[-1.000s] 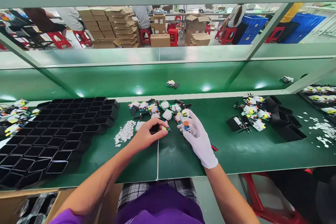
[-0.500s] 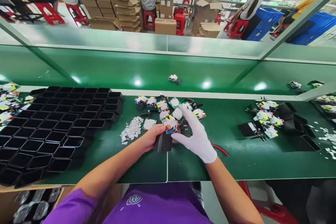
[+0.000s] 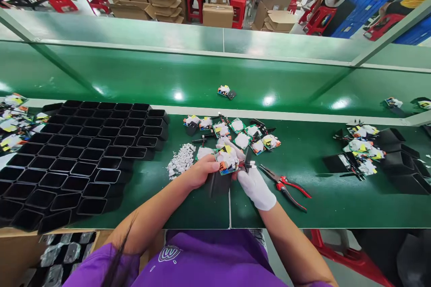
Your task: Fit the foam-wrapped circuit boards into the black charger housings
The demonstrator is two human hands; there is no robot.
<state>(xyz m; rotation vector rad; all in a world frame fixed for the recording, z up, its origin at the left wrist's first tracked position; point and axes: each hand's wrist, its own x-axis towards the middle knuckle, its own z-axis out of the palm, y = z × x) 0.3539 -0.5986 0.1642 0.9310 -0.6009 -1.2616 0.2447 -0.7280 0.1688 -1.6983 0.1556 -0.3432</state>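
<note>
Had a black, box-like plastic case (image 3: 219,184), apparently lengthwise near to far, just nearer than the green circuit board (image 3: 226,160) with white and yellow parts; pinched that board's left edge in the bare left hand (image 3: 201,171); wrapped its right side with curled fingers of the white-gloved right hand (image 3: 253,184).

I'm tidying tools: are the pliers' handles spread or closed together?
Spread: the pliers lie on the green bench, which shows between the handles.

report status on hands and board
Left hand holding circuit board above black case. Gloved right hand at board's right edge. Pliers close beside right hand, not blocking board.
</note>
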